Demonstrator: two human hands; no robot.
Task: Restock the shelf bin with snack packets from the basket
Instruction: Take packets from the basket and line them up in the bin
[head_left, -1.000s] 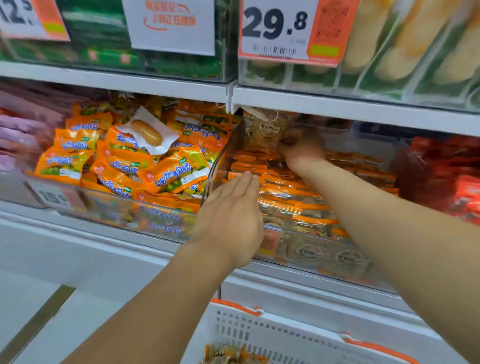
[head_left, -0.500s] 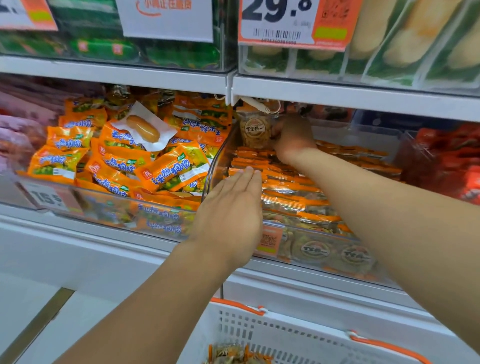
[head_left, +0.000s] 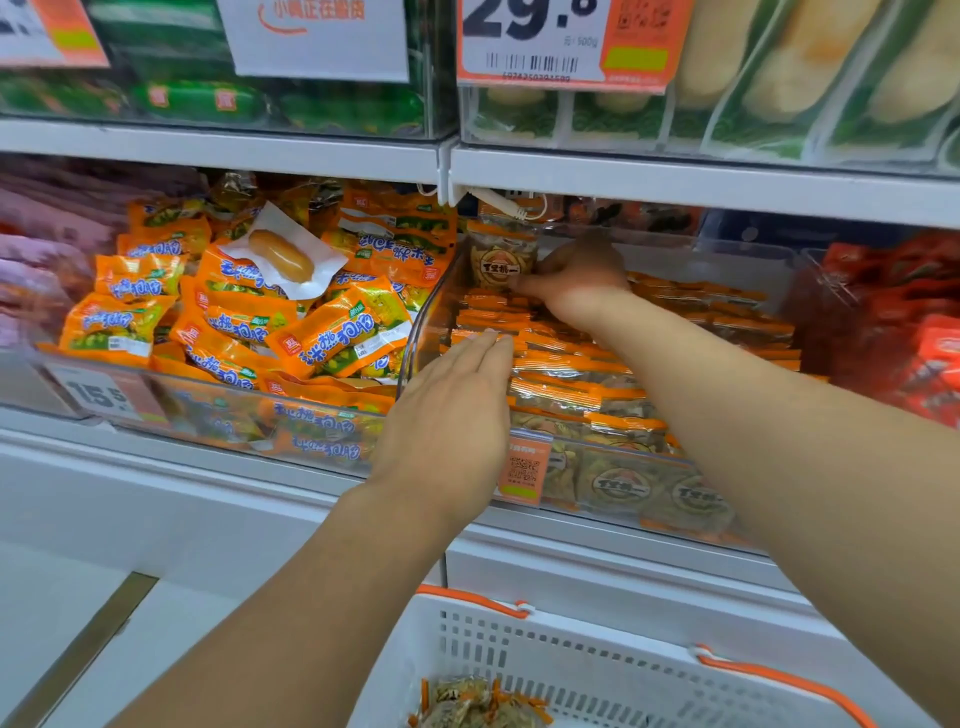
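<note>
A clear shelf bin (head_left: 415, 332) holds rows of orange-edged snack packets (head_left: 582, 384). At the bin's back left corner my right hand (head_left: 576, 278) pinches one upright snack packet (head_left: 501, 254) with a round label. My left hand (head_left: 449, 415) lies flat with straight fingers over the bin's front left rim, fingertips touching the packets. A white basket (head_left: 597, 660) with orange handles sits below, with several packets (head_left: 478, 704) inside.
To the left, another clear bin (head_left: 218, 405) is full of orange corn-sausage packs (head_left: 332, 332), with a white sausage packet (head_left: 283, 254) on top. Red packets (head_left: 904, 332) fill the bin on the right. A shelf edge (head_left: 675, 182) hangs low over the bins.
My right hand has brought the upright packet slightly forward and stood it at the back left corner. The view shifted down a little. My left hand stays on the rim.
</note>
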